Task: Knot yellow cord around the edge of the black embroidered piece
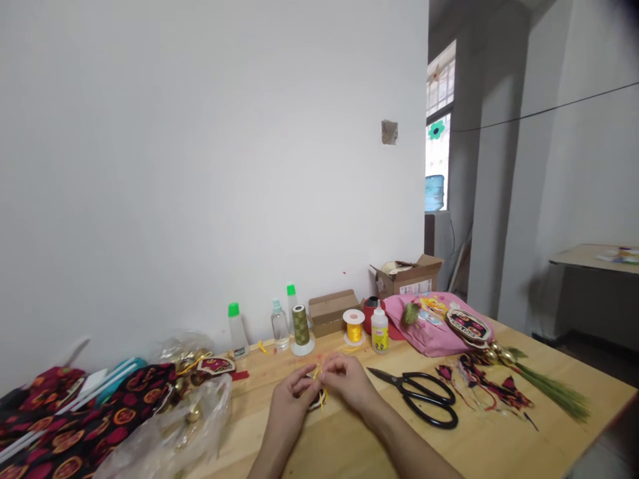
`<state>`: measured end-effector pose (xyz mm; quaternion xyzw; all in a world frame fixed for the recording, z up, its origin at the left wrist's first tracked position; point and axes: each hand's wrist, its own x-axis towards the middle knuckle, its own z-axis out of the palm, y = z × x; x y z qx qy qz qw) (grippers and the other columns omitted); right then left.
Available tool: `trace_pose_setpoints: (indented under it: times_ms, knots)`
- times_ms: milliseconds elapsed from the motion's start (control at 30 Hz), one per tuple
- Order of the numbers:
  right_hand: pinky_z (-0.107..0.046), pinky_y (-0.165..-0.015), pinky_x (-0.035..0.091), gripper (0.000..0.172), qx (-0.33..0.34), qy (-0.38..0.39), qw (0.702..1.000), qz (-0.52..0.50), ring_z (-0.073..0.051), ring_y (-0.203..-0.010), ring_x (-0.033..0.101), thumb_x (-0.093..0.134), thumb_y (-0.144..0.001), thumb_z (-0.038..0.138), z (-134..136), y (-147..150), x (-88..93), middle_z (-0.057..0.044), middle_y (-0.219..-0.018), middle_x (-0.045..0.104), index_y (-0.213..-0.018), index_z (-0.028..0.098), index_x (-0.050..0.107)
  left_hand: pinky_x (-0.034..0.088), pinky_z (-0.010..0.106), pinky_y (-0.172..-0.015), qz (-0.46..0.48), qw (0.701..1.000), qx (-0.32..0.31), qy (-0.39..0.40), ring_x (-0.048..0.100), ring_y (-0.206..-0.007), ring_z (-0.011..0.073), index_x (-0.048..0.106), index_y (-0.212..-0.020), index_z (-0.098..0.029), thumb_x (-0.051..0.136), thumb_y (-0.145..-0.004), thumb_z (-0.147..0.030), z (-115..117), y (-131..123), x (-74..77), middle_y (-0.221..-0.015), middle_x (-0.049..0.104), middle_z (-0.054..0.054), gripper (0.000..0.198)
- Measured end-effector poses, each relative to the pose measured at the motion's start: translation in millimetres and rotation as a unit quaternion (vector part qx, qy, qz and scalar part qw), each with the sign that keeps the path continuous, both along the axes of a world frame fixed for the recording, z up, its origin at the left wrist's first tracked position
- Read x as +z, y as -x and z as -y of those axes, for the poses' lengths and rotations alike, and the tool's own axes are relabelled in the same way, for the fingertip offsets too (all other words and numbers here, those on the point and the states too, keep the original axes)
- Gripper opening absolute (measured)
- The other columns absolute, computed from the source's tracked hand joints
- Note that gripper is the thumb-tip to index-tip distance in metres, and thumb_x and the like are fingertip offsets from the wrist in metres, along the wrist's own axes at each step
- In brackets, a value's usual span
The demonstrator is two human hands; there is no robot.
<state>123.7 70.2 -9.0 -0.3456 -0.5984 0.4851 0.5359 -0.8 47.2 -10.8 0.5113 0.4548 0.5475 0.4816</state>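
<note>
Right fingers: right hand (pixel 347 380) narrow, thumb and index pinched on yellow cord (pixel 322 399).
Left fingers: left hand (pixel 288 401) also narrow, tips on same cord, close against the right ones; exact grip hard to read.
Cord: at the fingertips, one strand hanging below; knot or loop, can't tell, too small.
Dark piece: pale-edged dark piece (pixel 315 403) just under the fingertips, mostly covered; held or lying on the wood, can't tell.
Forearms: both cut by bottom of frame.
Scissors: black scissors (pixel 427 394) near, right of right fingers, blade tips toward them.
Scraps: dark cord scraps (pixel 494 386) right of scissors, tangled, pieces hard to separate.
Yellow spool: yellow spool (pixel 354 331) beyond the fingers, slightly right; link to held cord unclear.
Glue: glue bottle (pixel 380 334) just right of that spool, overlapping a half-hidden red item.
Olive spool: olive spool (pixel 300 326) beyond left fingers, partly hiding a green-capped bottle.
Bag: plastic bag (pixel 144 439) well left of left fingers, contents hazy, bottom cut off.
Edges: table (pixel 344 447) right edge well past scissors; near edge out of frame.
Room: wood shows between forearms and left toward bag; tighter strip toward scissors.
</note>
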Motion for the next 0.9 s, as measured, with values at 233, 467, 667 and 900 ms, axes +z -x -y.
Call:
trace_pose_setpoints:
  times_ms: [233,467,667,900]
  knots:
    - [-0.019,-0.058,0.036,0.008,0.087,0.171,0.927,-0.322,-0.008,-0.060,0.049,0.056,-0.061,0.019,-1,-18,13.1,0.001,-0.065,0.053,-0.064,0.014,0.050,0.043,0.023,-0.055,0.021,0.999,0.001,0.039,0.058,-0.054,0.0148,0.061,-0.074,-0.010,0.070,-0.046,-0.028,-1,0,-4.1,-0.055,0.066,0.004,0.035]
    - [-0.017,-0.043,0.030,0.016,0.149,0.115,0.943,-0.275,-0.004,-0.039,0.035,0.056,-0.064,0.022,-4,-13,11.0,0.007,-0.046,0.043,-0.061,0.016,0.042,0.040,0.022,-0.053,-0.027,0.999,-0.022,0.022,0.054,-0.051,0.0127,0.063,-0.059,-0.009,0.067,-0.049,-0.032,-2,-1,-5.2,-0.052,0.062,0.002,0.025]
    - [-0.015,-0.034,0.014,0.022,0.085,0.095,0.971,-0.204,-0.001,-0.033,0.019,0.061,-0.057,0.027,-7,-13,9.6,0.011,-0.039,0.031,-0.062,0.017,0.042,0.033,0.018,-0.046,-0.066,0.997,-0.025,0.022,0.048,-0.045,0.0090,0.062,-0.059,-0.009,0.066,-0.051,-0.032,-2,-2,-8.1,-0.049,0.058,0.000,0.024]
    - [-0.017,-0.033,0.009,0.020,0.023,0.066,0.987,-0.148,-0.002,-0.031,0.016,0.057,-0.060,0.031,-4,-17,15.7,0.012,-0.038,0.028,-0.063,0.017,0.043,0.038,0.022,-0.053,-0.152,0.987,-0.049,-0.002,0.054,-0.057,0.0148,0.065,-0.067,-0.010,0.062,-0.056,-0.032,2,-1,-8.5,-0.062,0.064,0.005,0.025]
